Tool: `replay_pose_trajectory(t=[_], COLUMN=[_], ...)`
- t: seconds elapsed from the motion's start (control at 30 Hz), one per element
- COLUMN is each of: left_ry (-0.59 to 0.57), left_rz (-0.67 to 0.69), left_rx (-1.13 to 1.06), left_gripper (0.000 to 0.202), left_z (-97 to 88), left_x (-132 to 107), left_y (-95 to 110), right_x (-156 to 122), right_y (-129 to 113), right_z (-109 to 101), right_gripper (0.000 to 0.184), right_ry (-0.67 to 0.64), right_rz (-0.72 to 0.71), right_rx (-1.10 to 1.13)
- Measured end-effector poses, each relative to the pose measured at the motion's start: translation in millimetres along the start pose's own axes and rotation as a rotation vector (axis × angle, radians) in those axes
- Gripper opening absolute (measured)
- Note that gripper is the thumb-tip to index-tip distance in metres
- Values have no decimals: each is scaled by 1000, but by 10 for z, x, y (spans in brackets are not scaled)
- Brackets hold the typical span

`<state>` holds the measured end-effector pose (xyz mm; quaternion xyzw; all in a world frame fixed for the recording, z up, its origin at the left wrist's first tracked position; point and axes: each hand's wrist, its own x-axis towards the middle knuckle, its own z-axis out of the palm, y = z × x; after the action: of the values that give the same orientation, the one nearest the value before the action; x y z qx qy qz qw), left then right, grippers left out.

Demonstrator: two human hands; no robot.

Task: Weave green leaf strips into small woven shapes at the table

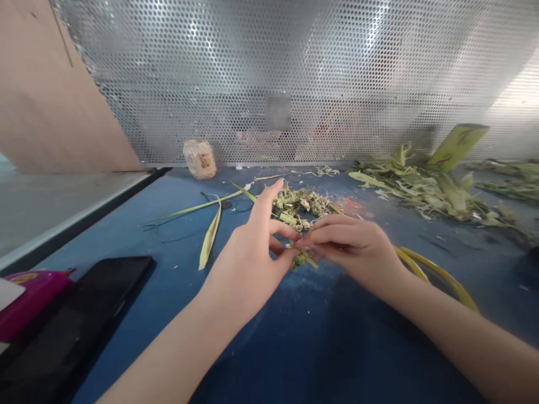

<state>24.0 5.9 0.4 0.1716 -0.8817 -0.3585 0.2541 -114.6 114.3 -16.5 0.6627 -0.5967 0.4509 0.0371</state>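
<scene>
My left hand (pixel 252 247) and my right hand (pixel 351 247) meet over a blue tabletop (pixel 303 336). Both pinch one small green plant piece (pixel 302 259) between thumb and fingertips. The left index finger sticks up and away from the pinch. Just behind the hands lies a small heap of curled green and pale plant scraps (pixel 301 206). Long yellow-green stems (pixel 433 275) run out from under my right wrist toward the right.
A perforated metal screen (pixel 295 78) closes off the back. A small pale roll (pixel 199 159) stands at its foot. Leaf trimmings (pixel 429 188) pile at the right. Loose thin leaves (pixel 210 233) lie left of centre. A black phone (pixel 76 325) and pink object (pixel 29 297) sit at the lower left.
</scene>
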Motion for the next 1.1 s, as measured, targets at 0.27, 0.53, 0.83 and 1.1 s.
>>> replay_pose_trajectory(t=[0.27, 0.53, 0.83, 1.1], left_ry=[-11, -2, -51, 27], left_rz=[-38, -39, -60, 120], left_rx=[-352, -398, -335, -104], left_gripper=[72, 78, 84, 83], left_z=[9, -29, -103, -59], left_x=[19, -34, -50, -85], left_y=[25, 142, 250, 176], right_x=[10, 19, -28, -20], right_y=[-67, -123, -114, -112], right_z=[10, -45, -62, -28], right_gripper=[17, 10, 10, 6], right_ry=[85, 132, 124, 135], right_rz=[245, 218, 220, 302], right_rx=[431, 501, 611, 566])
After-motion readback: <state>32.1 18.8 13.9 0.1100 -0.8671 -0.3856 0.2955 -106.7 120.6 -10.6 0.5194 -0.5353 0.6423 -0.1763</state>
